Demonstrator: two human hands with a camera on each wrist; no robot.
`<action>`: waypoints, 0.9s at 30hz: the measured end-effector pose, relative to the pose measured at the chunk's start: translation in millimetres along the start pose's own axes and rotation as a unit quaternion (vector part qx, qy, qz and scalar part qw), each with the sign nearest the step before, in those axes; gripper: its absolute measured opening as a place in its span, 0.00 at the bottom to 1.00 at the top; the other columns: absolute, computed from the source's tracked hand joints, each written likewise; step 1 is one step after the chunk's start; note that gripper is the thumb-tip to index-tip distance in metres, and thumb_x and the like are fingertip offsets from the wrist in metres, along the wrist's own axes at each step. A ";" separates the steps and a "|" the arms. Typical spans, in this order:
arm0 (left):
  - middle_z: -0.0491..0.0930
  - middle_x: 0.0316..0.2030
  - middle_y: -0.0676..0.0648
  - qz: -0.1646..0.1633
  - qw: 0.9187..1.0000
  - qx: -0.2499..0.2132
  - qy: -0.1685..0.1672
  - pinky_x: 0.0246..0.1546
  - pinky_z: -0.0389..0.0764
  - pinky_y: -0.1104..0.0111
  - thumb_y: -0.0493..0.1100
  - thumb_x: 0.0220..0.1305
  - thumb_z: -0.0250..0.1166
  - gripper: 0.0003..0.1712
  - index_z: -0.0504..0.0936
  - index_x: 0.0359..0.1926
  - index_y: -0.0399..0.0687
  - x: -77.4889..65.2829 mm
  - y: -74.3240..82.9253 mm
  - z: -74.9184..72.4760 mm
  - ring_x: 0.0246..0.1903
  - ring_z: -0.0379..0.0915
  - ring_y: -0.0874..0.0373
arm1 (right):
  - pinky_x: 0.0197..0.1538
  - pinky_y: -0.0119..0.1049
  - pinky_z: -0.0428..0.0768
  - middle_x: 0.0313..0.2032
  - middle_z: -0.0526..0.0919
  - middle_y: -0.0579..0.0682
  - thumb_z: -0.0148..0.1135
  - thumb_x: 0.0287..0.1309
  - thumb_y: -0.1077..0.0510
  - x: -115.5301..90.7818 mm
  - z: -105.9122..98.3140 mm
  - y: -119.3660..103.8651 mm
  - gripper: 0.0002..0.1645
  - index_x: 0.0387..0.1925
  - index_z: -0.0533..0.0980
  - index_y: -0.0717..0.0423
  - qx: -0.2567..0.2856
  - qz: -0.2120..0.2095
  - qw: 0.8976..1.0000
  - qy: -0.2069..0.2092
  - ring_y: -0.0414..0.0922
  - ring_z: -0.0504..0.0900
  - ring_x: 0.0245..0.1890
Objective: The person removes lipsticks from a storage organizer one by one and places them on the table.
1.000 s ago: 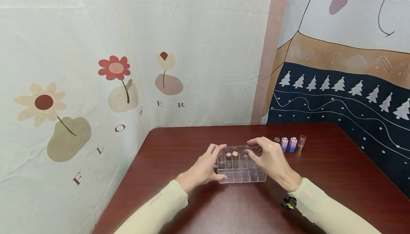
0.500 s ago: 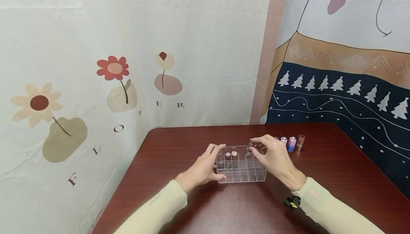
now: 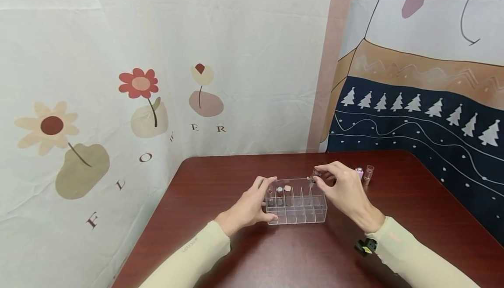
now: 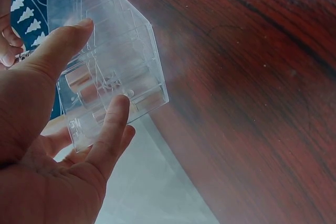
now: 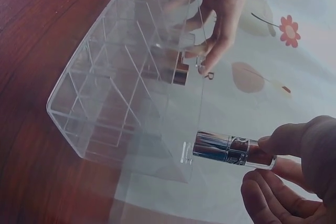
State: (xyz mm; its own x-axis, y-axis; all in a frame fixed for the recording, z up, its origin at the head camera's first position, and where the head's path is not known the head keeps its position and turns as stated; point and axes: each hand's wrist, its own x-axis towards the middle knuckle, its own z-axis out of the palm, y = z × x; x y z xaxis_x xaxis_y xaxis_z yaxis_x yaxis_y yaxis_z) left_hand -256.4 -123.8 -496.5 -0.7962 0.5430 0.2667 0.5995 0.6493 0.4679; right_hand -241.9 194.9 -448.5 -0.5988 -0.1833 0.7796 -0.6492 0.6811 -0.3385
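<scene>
A clear plastic lipstick organizer, split into small compartments, stands on the table. My left hand grips its left end, thumb at the front corner and fingertips at the back edge. Three tubes stand in the back row's left compartments, among them a lipstick with a pale pink top. Above the back right corner, my right hand pinches a lipstick by its clear end. Its shiny silver end points at the organizer, right by the rim in the right wrist view.
Behind the right hand, a pink lipstick tube shows partly, beside a clear tube. The dark red wooden table meets a pale hanging cloth with printed flowers at the back. A navy cloth hangs at the right.
My right hand has moved right and slightly up with the lipstick, toward the organizer's right end. It now covers more of the tubes behind it. My left hand keeps its grip in place.
</scene>
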 end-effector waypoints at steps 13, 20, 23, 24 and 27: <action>0.73 0.71 0.40 -0.032 0.999 0.011 -0.011 0.50 0.96 0.61 0.42 0.56 0.95 0.67 0.63 0.88 0.47 -3.2 21.8 -10.2 0.43 0.95 0.51 | 0.42 0.20 0.90 0.41 0.94 0.53 0.89 0.54 0.71 0.9 -14.1 6.0 0.22 0.51 0.93 0.60 0.011 0.009 1.000 0.006 0.46 0.95 0.32; 0.73 0.71 0.39 -0.032 0.999 0.018 -0.008 0.50 0.96 0.60 0.43 0.56 0.95 0.67 0.64 0.88 0.47 -2.8 19.8 -8.8 0.42 0.94 0.52 | 0.42 0.19 0.89 0.41 0.94 0.54 0.88 0.55 0.73 1.3 -19.7 12.3 0.21 0.51 0.93 0.62 0.008 0.017 1.000 0.012 0.47 0.95 0.33; 0.73 0.71 0.39 -0.033 0.999 0.018 -0.009 0.51 0.96 0.61 0.43 0.56 0.95 0.67 0.64 0.89 0.47 -2.9 20.0 -8.7 0.43 0.94 0.52 | 0.43 0.14 0.86 0.42 0.93 0.54 0.87 0.56 0.72 1.1 -22.9 14.6 0.21 0.52 0.92 0.62 0.000 0.028 1.000 0.008 0.48 0.95 0.34; 0.73 0.71 0.39 -0.033 0.999 0.017 -0.009 0.51 0.96 0.61 0.43 0.56 0.95 0.67 0.64 0.89 0.47 -3.0 20.2 -8.8 0.43 0.94 0.52 | 0.43 0.12 0.84 0.42 0.93 0.55 0.87 0.57 0.73 0.8 -24.0 15.5 0.21 0.52 0.92 0.62 -0.003 0.032 0.999 0.006 0.49 0.95 0.34; 0.73 0.71 0.40 -0.035 0.999 0.019 -0.010 0.50 0.96 0.60 0.43 0.56 0.95 0.67 0.64 0.89 0.47 -2.9 20.4 -8.4 0.43 0.94 0.52 | 0.45 0.06 0.78 0.43 0.92 0.56 0.86 0.58 0.73 0.0 -27.0 18.2 0.21 0.53 0.92 0.63 -0.010 0.039 0.999 0.003 0.50 0.94 0.35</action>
State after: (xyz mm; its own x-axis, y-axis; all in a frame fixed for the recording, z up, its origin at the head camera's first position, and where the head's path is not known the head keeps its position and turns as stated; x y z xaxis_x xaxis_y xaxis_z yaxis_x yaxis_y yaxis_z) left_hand -242.6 -116.6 -480.6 -0.8347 0.5057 0.2181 0.5455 0.7051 0.4530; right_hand -241.0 226.4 -440.4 -0.6450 -0.1243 0.7540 -0.5908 0.7069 -0.3889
